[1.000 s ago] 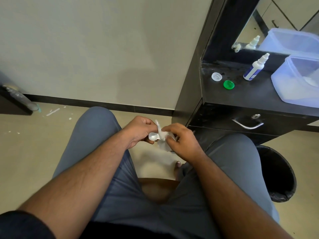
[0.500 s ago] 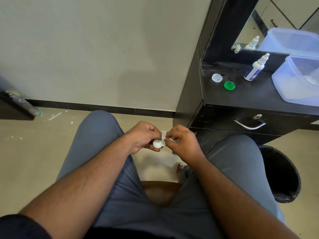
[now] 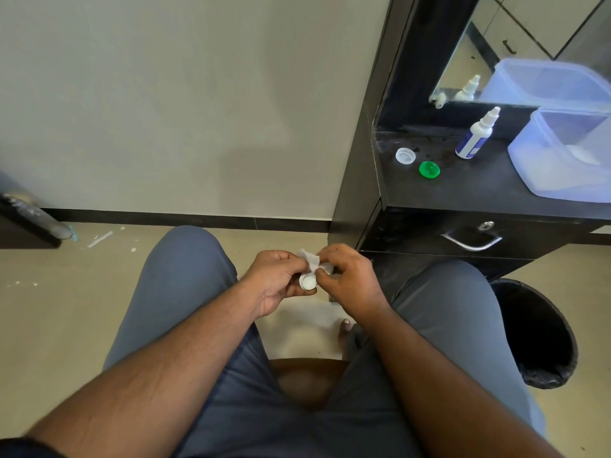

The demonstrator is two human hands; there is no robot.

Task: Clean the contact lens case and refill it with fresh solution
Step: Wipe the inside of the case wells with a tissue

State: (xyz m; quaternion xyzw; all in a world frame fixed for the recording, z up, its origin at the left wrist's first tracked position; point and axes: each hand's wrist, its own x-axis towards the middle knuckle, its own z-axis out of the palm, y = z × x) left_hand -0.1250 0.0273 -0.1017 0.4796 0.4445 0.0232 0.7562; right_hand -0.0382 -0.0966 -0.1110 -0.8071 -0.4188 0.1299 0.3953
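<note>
Wiping under way, down over the lap between the knees. Left hand (image 3: pixel 277 279) curled round the case (image 3: pixel 307 281), thumb and fingers pinching it. One round white well turned up toward the camera now, where a second ago it sat more side-on. Right hand (image 3: pixel 347 279) pinching the tissue (image 3: pixel 310 259), fingers bent. Tissue bunched tighter than a second ago, lifted to the upper edge of the case and touching it rather than draped down the far side. Probably one well done, the wipe moving on to the next; cannot tell if the visible well is dry. Both caps off: white cap (image 3: pixel 405 156) and green cap (image 3: pixel 429 169) on the counter (image 3: pixel 463 193), well apart from the hands. Bottle (image 3: pixel 476 135) upright there too, untouched. Refill not yet begun.
</note>
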